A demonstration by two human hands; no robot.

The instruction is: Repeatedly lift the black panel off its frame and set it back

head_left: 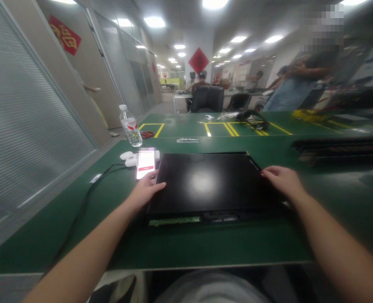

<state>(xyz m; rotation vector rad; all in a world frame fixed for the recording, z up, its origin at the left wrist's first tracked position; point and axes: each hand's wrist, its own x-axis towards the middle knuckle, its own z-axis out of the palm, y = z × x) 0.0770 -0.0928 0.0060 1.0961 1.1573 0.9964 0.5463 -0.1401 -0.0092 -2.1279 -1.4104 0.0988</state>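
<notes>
A black, glossy LCD panel lies before me, slightly askew, with a ceiling light reflected in its surface. A green circuit board strip shows along its near edge. At the panel's left edge is my left hand, thumb on the top face and the other fingers partly hidden at the side. On the opposite edge, the fingertips of my right hand pinch the rim. Just beyond my left fingers lies a phone with a lit screen.
A water bottle and red-handled scissors stand and lie at the far left of the green table. A black cable runs along the left. Long dark parts lie at the right. Behind the table, a person stands.
</notes>
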